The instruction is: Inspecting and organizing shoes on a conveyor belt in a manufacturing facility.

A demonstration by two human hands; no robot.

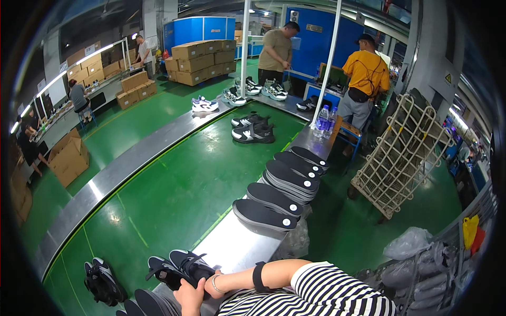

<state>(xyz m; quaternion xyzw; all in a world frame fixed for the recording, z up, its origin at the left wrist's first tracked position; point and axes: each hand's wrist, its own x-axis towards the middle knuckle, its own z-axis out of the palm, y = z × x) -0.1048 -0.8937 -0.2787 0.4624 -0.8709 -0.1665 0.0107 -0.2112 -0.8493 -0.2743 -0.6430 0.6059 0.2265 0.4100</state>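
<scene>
A pair of black sneakers with grey soles stands at the near end of the metal ledge, the left sneaker (164, 275) beside the right sneaker (187, 262). My left hand (190, 297) comes up from the lower edge, its fingers bent against the heel end of the pair. My right hand (210, 288), with a bracelet at the wrist, reaches in from the right to the same heels. Its fingers are mostly hidden behind the left hand. Close by on the left, dark insoles (150, 303) lie in a stack, partly cut off by the lower edge.
Stacks of black insoles (266, 215) line the metal ledge ahead. A green belt carries black sneakers (253, 131) and another dark pair (104, 282). Water bottles (322, 122) stand farther along. A wire cart (403, 152) is at right. Two people (366, 73) stand beyond.
</scene>
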